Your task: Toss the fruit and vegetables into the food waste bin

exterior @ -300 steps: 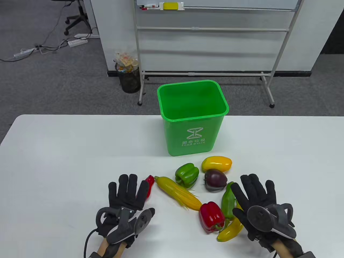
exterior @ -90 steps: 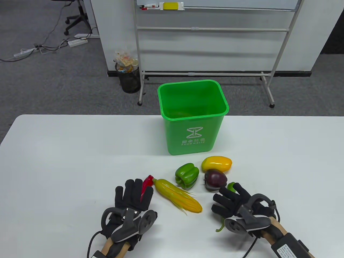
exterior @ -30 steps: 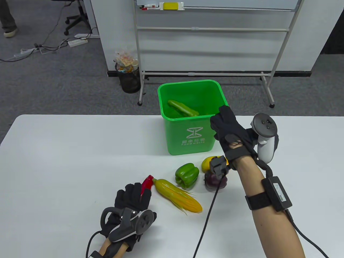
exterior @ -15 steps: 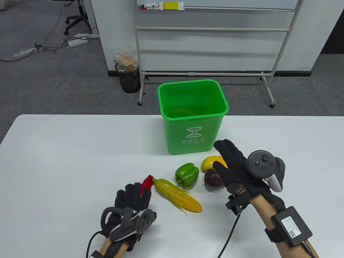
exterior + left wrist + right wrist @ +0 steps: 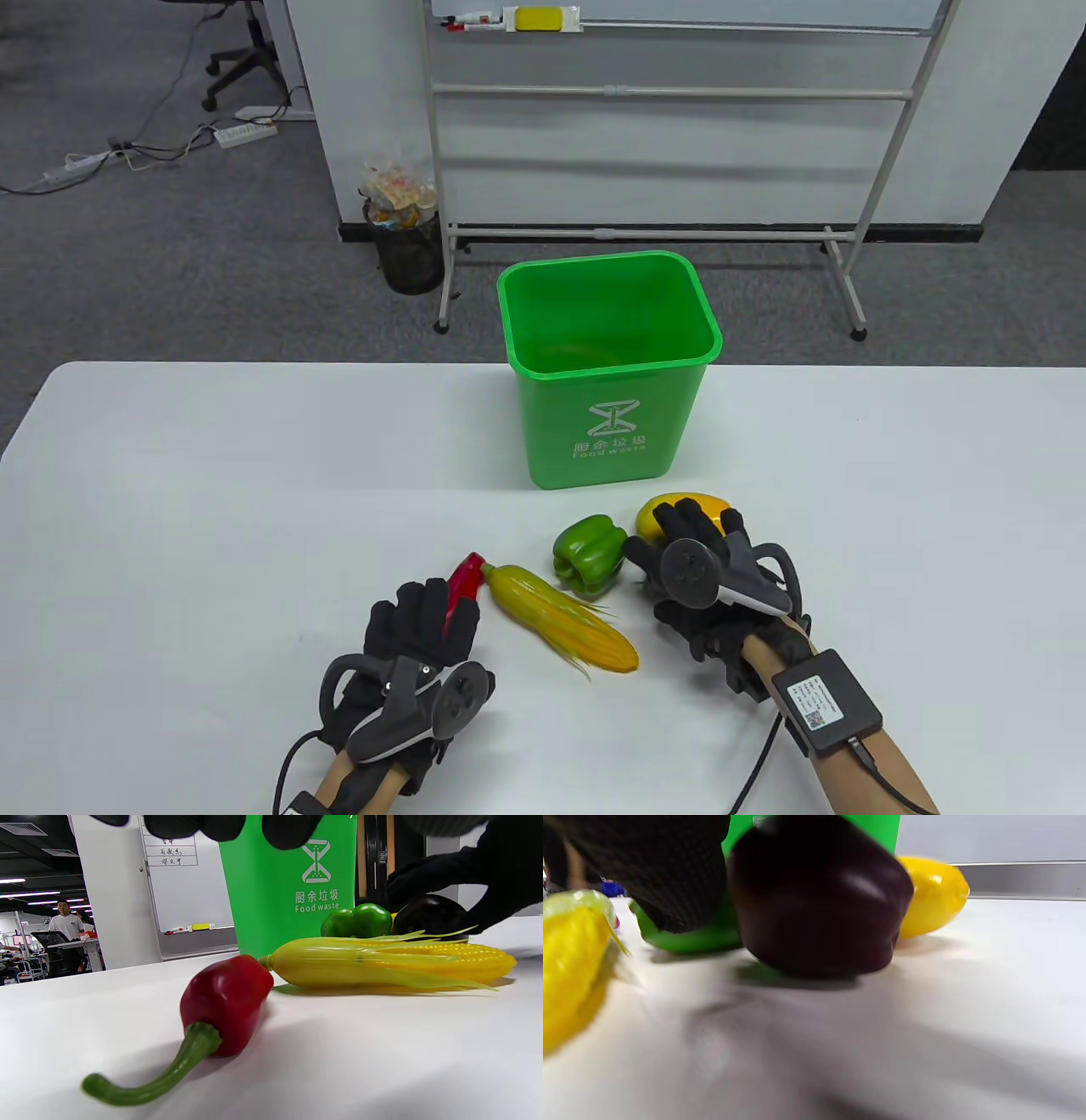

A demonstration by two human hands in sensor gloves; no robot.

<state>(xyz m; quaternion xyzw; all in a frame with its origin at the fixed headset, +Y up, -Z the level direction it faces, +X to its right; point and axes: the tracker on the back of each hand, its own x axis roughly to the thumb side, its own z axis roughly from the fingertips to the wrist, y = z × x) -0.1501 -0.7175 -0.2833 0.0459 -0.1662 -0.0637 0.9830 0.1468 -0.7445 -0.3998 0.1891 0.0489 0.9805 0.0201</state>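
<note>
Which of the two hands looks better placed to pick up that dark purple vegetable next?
The right hand: it already lies over the dark purple vegetable, fingers at its side. The left hand rests flat beside the red chili pepper, across the yellow corn cob.

A rolling metal-framed whiteboard stand stands on grey carpet; left of its base sits a black mesh wastebasket, farther left a black office chair.

I count on the table: one green food waste bin, one red chili, one corn cob, one green bell pepper, one dark purple vegetable, one yellow fruit. Two gloved hands: left hand, right hand.
</note>
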